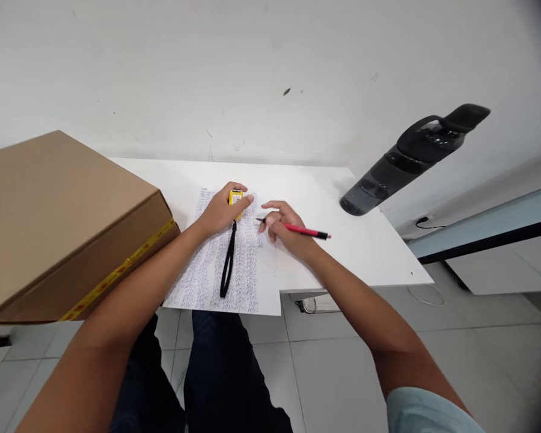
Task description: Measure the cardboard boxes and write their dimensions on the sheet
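My left hand [223, 210] is closed around a small yellow tape measure [235, 198] with a pale label. From its lower end a black wrist strap [227, 270] trails across a sheet of paper [269, 288]. Dense blue handwriting in columns covers most of the sheet, whose near edge hangs past the table's front. To the right, my right hand [286, 228] grips a red pen [304, 230] between thumb and fingers. The pen's black tip points left, over the written part; whether it touches the paper I cannot tell.
A large cardboard box [67, 204] with yellow tape stands at the left, close to my left forearm. A dark bottle [401, 159] with a carrying loop stands toward the right end of the white table [342, 258]. Behind is a marked white wall [252, 78].
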Tool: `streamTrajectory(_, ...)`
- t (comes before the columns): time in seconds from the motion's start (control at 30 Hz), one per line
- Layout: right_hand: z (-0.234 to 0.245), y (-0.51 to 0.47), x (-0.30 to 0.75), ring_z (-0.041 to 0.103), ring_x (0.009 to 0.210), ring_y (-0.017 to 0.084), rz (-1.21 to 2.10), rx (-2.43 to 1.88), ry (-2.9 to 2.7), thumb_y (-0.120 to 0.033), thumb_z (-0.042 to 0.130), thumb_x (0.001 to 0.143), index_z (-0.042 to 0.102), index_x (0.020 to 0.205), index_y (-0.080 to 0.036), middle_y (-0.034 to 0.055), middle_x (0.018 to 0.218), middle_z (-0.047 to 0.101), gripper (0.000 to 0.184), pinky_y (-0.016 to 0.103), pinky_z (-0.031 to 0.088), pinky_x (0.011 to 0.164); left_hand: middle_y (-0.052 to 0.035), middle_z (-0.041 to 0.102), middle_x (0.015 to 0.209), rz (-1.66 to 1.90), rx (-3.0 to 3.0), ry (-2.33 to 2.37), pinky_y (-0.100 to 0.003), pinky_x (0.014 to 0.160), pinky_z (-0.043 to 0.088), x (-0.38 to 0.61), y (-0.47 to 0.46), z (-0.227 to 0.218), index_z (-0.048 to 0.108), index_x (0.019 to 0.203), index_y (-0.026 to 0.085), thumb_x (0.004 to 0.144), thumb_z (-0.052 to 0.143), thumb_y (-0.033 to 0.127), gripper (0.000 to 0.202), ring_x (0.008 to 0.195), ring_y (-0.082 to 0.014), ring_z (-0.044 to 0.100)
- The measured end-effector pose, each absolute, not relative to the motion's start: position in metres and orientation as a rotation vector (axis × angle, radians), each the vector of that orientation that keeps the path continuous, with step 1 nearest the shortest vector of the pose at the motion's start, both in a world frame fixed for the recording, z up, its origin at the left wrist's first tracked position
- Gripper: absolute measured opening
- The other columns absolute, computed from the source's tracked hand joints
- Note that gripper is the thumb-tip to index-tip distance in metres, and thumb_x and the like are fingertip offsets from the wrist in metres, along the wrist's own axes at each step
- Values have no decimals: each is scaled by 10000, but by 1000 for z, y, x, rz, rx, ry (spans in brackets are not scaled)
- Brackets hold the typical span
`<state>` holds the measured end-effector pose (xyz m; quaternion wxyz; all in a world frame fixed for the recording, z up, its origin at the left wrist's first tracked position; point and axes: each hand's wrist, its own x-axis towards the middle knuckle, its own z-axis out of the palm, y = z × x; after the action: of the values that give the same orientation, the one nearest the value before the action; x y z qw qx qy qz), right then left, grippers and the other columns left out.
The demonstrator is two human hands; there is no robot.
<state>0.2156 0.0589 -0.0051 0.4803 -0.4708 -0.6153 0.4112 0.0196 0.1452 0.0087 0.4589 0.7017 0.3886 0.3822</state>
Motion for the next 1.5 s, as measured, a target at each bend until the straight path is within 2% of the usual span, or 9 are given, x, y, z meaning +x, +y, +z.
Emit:
streamTrajectory(0.1, -11, 54, 218, 612, 668, 108, 1207, -1148, -1613, -449, 704, 879, 635, 1123, -225, 50, 978, 760, 337, 262, 509, 596, 15, 601, 808, 1027, 1760, 919, -278, 642, 432, 13, 151, -4, 597, 1074, 229, 876, 688, 418, 288, 686, -134, 563)
streamTrajectory(0.17, -14, 51, 223, 644, 734, 124, 1228, -1166, -1654, -402, 722, 872, 661, 1094, -225, 55, 986, 759, 291, 265, 517, 615, 20, 585, 802, 1056, 1703, 887, -274, 622, 422, 9, 150, -9, 583, 1047, 231, 879, 677, 371, 239, 660, -126, 546)
streamTrajectory(0.23, -15, 49, 226, 645, 731, 130, 1119, -1210, -1694, -348, 731, 852, 691, 1032, -222, 38, 923, 750, 224, 273, 515, 618, 26, 569, 790, 1053, 1638, 874, -271, 618, 420, 7, 147, -11, 564, 1030, 232, 883, 663, 335, 204, 640, -119, 532)
streamTrajectory(0.33, -12, 45, 226, 605, 638, 123, 911, -1249, -1828, -251, 663, 837, 693, 816, -212, 10, 756, 711, 53, 276, 487, 579, 29, 550, 800, 1007, 1650, 873, -270, 611, 405, 8, 145, -8, 550, 1023, 232, 888, 648, 299, 179, 636, -111, 499)
streamTrajectory(0.43, -8, 42, 222, 551, 548, 112, 850, -1255, -1940, -205, 580, 837, 634, 690, -215, -7, 635, 660, 158, 263, 440, 512, 31, 530, 811, 1002, 1693, 868, -268, 600, 384, 10, 143, -6, 536, 1006, 229, 873, 656, 267, 183, 629, -103, 461)
streamTrajectory(0.7, -6, 42, 219, 525, 529, 102, 795, -1238, -1982, -182, 561, 845, 635, 687, -209, -10, 626, 646, 176, 253, 416, 498, 25, 526, 825, 960, 1815, 877, -282, 622, 389, 11, 137, -6, 505, 1015, 226, 889, 627, 247, 176, 652, -107, 455)
streamTrajectory(1.2, -5, 41, 219, 483, 512, 93, 734, -1229, -2016, -166, 538, 843, 620, 687, -197, -20, 601, 615, 179, 249, 378, 488, 13, 543, 866, 940, 1916, 839, -284, 561, 402, 12, 137, -9, 471, 1032, 241, 890, 617, 259, 204, 629, -105, 468)
streamTrajectory(1.5, -5, 42, 220, 516, 543, 104, 754, -1205, -2037, -153, 531, 834, 616, 690, -198, -12, 631, 631, 173, 257, 398, 513, 3, 566, 906, 954, 1966, 894, -300, 591, 417, 15, 137, -10, 473, 1045, 240, 887, 631, 260, 225, 666, -113, 497)
